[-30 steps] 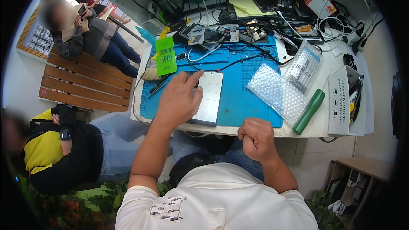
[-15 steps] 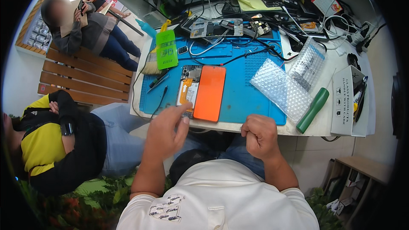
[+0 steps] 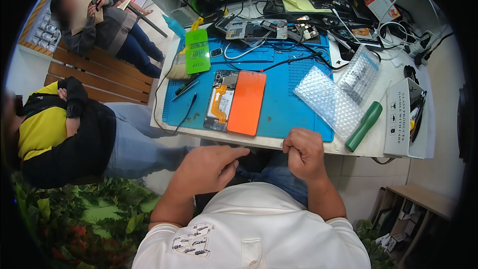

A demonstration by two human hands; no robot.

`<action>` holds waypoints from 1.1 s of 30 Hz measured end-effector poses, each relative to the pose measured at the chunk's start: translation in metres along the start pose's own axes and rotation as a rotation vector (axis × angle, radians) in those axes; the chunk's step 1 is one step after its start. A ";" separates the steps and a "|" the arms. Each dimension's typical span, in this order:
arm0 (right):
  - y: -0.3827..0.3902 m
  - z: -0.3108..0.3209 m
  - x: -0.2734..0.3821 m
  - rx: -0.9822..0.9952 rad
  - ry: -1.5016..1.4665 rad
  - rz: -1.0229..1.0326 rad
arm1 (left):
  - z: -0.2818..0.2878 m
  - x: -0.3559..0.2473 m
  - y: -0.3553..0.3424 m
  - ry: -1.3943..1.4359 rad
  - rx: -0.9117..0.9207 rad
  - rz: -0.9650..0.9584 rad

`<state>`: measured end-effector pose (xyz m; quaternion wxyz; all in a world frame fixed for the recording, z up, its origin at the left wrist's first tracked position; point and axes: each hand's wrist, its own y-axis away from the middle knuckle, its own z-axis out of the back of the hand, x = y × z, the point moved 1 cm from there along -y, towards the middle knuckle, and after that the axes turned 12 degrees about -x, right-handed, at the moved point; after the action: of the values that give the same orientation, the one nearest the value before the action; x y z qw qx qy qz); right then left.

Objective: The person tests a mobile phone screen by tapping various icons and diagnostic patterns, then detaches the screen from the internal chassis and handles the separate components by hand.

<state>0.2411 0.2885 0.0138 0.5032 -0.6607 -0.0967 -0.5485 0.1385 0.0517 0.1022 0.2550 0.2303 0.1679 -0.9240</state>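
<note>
An opened phone body (image 3: 225, 103), its orange ribbon, battery and boards exposed, lies on the blue repair mat (image 3: 286, 112). Along its right side is a flat phone panel with a bright orange face (image 3: 247, 103). My left hand (image 3: 206, 168) hovers just off the bench's near edge, below the phone. Its index finger stretches to the right, with the thumb apart, and I see nothing in it. At the bench edge, right of the panel, my right hand (image 3: 304, 153) is curled into a fist, with nothing showing from it.
Bubble-wrap sleeves (image 3: 331, 102), a green-handled tool (image 3: 363, 127) and a white box (image 3: 406, 117) occupy the right side. A green card (image 3: 197, 52), a brush (image 3: 178, 68) and a thin cable (image 3: 188, 113) lie left. Phone parts (image 3: 256, 30) clutter the back. Two people sit nearby at left.
My left hand has drawn back from the phone's lower end toward me and turned, its index finger now pointing right. My right fist stays nearly in place. The view has shifted slightly.
</note>
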 end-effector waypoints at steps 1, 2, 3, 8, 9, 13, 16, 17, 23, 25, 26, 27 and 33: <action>0.000 -0.001 0.000 -0.003 -0.003 -0.003 | 0.002 0.002 -0.002 -0.013 -0.046 -0.016; 0.001 0.000 -0.001 0.000 0.001 0.000 | 0.003 0.005 -0.003 -0.022 -0.091 -0.031; 0.001 0.000 -0.001 0.004 0.005 0.002 | 0.005 0.008 -0.005 -0.031 -0.136 -0.045; 0.000 0.001 -0.002 0.036 0.024 0.031 | 0.024 0.012 -0.016 -0.078 -0.213 0.051; 0.000 0.001 -0.002 0.040 0.025 0.034 | 0.027 0.014 -0.017 -0.099 -0.227 0.061; 0.002 0.002 -0.003 0.052 0.054 0.075 | 0.034 0.028 -0.028 -0.186 -0.265 0.037; 0.001 0.006 -0.001 0.069 0.074 0.098 | 0.041 0.029 -0.030 -0.123 -0.176 0.084; 0.002 0.006 -0.001 0.078 0.077 0.100 | 0.040 0.030 -0.030 -0.138 -0.151 0.088; 0.004 0.007 -0.003 0.085 0.066 0.057 | 0.033 0.025 -0.048 -0.228 0.044 0.061; 0.003 0.010 -0.004 0.103 0.050 0.040 | 0.031 0.025 -0.055 -0.212 0.129 -0.030; 0.002 0.009 -0.003 0.098 0.043 0.033 | 0.026 0.029 -0.056 -0.213 0.167 -0.079; 0.000 0.009 -0.002 0.094 0.036 0.025 | 0.025 0.030 -0.060 -0.219 0.193 -0.071; 0.000 0.011 -0.003 0.094 0.005 0.003 | 0.019 0.031 -0.078 -0.259 0.272 0.013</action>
<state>0.2467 0.2988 0.0124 0.5348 -0.6351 -0.1201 -0.5443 0.0660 0.0948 0.1177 0.2469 0.1430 0.0058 -0.9584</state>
